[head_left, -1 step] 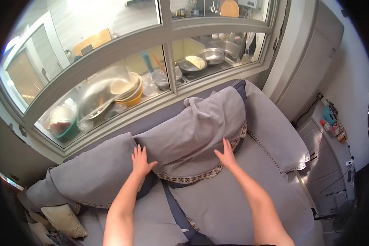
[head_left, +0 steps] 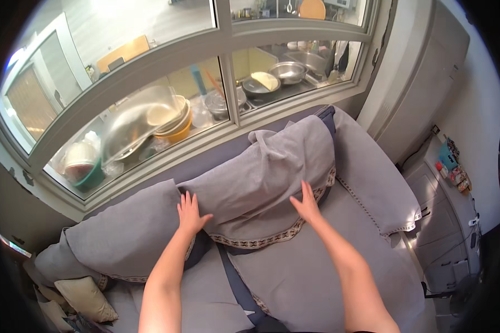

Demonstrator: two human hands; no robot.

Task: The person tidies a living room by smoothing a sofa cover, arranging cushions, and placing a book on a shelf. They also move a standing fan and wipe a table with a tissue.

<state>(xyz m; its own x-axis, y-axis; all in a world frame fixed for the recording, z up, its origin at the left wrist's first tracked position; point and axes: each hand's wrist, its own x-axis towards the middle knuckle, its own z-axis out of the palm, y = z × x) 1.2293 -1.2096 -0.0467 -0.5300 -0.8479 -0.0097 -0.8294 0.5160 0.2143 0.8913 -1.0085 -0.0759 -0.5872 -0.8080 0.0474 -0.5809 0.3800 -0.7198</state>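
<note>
Cover on the middle back cushion is the thing both hands are on, a grey cloth with a patterned trim along its lower edge, draped over the cushion and bunched a bit at the top near the window frame

Comparing with the other picture, nothing has shifted: same folds, same hand spots, so the cloth looks pinned flat, not being pulled

Left hand lies flat on the cover's lower left corner, fingers spread, not closed on anything. Right hand is the same story near the lower right edge, palm down, fingers apart, just pressing. No pinch or fistful of cloth on either side as far as I can see

Around it: 2 more covered cushions, 1 on the left and 1 on the right, the grey seat below, a beige pillow at the far left, and bowls and pans behind the glass
</note>
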